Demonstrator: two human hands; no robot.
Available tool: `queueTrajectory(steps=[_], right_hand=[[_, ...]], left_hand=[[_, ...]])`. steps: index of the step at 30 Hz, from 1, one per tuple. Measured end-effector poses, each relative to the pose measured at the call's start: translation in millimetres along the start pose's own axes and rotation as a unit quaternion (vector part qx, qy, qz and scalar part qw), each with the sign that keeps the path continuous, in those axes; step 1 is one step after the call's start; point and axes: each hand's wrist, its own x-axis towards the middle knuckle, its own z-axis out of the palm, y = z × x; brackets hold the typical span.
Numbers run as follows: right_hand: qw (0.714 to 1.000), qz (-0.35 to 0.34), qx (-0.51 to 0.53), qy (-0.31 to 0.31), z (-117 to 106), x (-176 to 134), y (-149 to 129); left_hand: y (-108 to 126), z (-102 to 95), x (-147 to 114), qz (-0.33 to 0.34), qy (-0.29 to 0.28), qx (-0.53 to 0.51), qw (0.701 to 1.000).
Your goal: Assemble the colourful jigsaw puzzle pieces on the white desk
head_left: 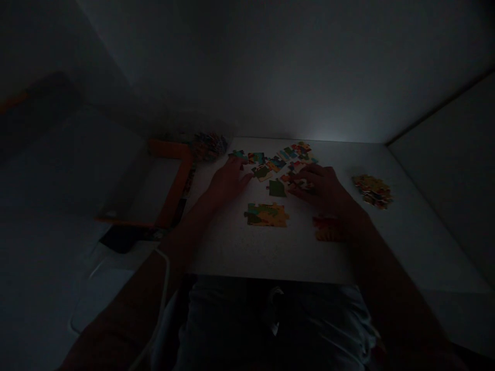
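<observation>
The scene is dim. My left hand (227, 181) rests at the left of a group of jigsaw puzzle pieces, thumb and fingers apart. Its fingertips reach a green jigsaw piece (237, 153), and its thumb comes near a green-and-yellow piece (262, 172). Over the right side of the group, my right hand (319, 184) has its fingers spread and bent above colourful pieces (304, 184), partly hiding them. Left of its thumb lies a dark green piece (277, 188). Closer to me is a joined puzzle section (266, 215). A red-and-orange section (328, 229) is partly covered by my right forearm.
A heap of jigsaw pieces (373, 191) lies on the right of the white table (240, 252). At the back left sits another multicoloured pile (210, 146). An orange-edged frame or box (174, 180) stands left of the table, and a pale cable (166, 278) crosses my left forearm.
</observation>
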Motion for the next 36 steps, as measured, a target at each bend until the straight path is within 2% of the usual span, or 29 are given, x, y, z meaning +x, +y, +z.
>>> queueTrajectory(steps=[5, 9, 17, 21, 25, 28, 31, 33, 36], right_hand=[[0.996, -0.046, 0.035, -0.061, 3.0, -0.1, -9.7], [0.994, -0.06, 0.052, -0.069, 2.2, 0.9, -16.0], [0.995, -0.056, 0.046, -0.063, 5.4, 0.2, -9.8], [0.995, -0.052, 0.043, -0.068, 8.1, -1.1, -8.5], [0.996, -0.051, 0.042, -0.063, 11.0, -2.1, -6.5], [0.996, -0.049, 0.038, -0.064, 12.0, -2.3, -5.4], [0.995, -0.051, 0.041, -0.072, 11.5, -2.3, -6.3], [0.995, -0.051, 0.045, -0.073, 10.9, -2.5, -7.7], [0.995, -0.045, 0.051, -0.072, 10.6, -2.9, -9.3]], left_hand=[[-2.9, 6.6, 41.4, 0.03, -0.043, 0.034, 0.998], [-7.7, 6.9, 61.8, 0.048, -0.065, 0.032, 0.996], [-13.7, 9.9, 66.7, -0.01, -0.04, -0.006, 0.999], [-13.8, 8.0, 64.5, -0.018, -0.022, -0.034, 0.999], [-6.2, -6.5, 38.2, -0.054, -0.008, -0.079, 0.995], [7.7, -20.6, -3.5, -0.102, 0.018, -0.119, 0.987], [24.2, -29.2, -52.2, -0.136, 0.01, -0.164, 0.977], [31.7, -29.9, -79.9, -0.139, -0.009, -0.165, 0.976], [34.0, -26.2, -108.1, -0.142, 0.006, -0.123, 0.982]])
